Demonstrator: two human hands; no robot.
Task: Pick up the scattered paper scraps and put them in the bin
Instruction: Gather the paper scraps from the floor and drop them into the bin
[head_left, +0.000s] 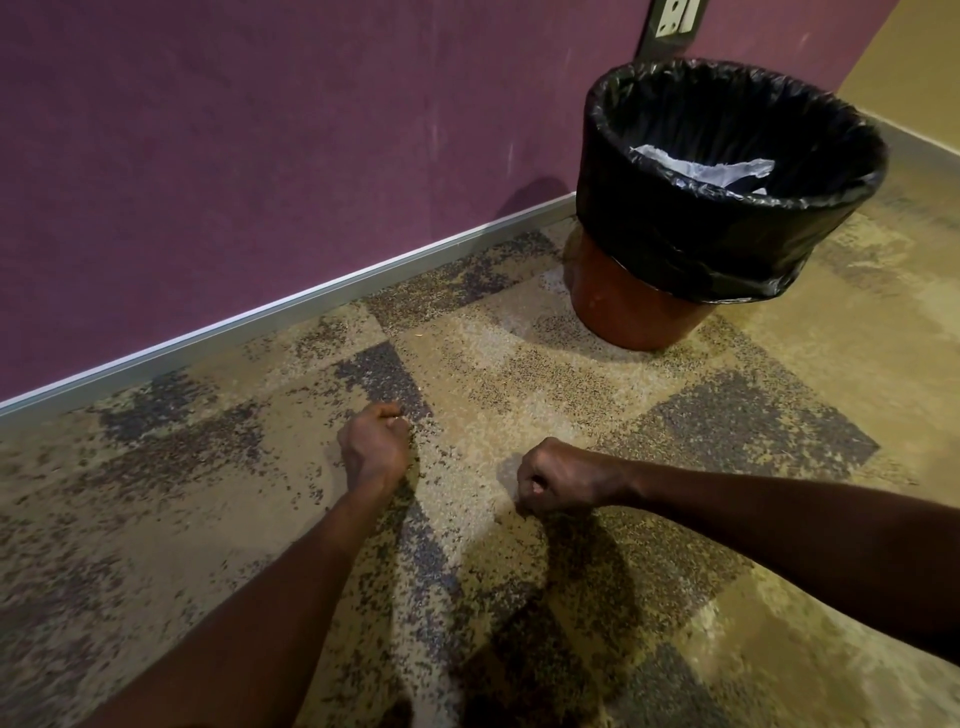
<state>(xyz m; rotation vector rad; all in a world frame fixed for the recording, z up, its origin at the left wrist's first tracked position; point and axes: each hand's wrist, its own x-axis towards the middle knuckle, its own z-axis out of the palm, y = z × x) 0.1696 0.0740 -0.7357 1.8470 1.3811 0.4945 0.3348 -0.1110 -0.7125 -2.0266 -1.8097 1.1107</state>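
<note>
- Standing against the purple wall (260, 156), the bin (727, 208) is the landmark: a reddish-brown tub whose upper part is wrapped in a black liner (691, 244) folded over the rim.
- Inside the bin, white paper scraps (701, 163) lie crumpled against the far inner side of the liner; this is the only paper that can be made out in the head view.
- No scrap can be told apart from the speckled pattern of the carpet (519, 364) in front of the bin.
- The person's left hand (375, 447) hangs over the carpet, well apart from the bin and on the nearer, wall side of it. Its fingers are curled inward into a loose fist with the back of the hand toward the camera; whether they pinch anything cannot be told.
- The right hand (558, 478) is also well short of the bin, nearer the camera than the bin's base and just beside the left hand without touching it. Its fingers are curled tight under the palm, knuckles up; nothing shows between them.
- Both forearms are bare and reach in from the lower edge of the view toward the bin.
- A grey skirting strip (311, 296) runs along the foot of the wall and ends behind the bin.
- Above the bin, a wall socket plate (675, 15) sits on a dark strip at the top edge.
- Beyond the bin, a yellowish wall (914, 78) meets the purple one.
</note>
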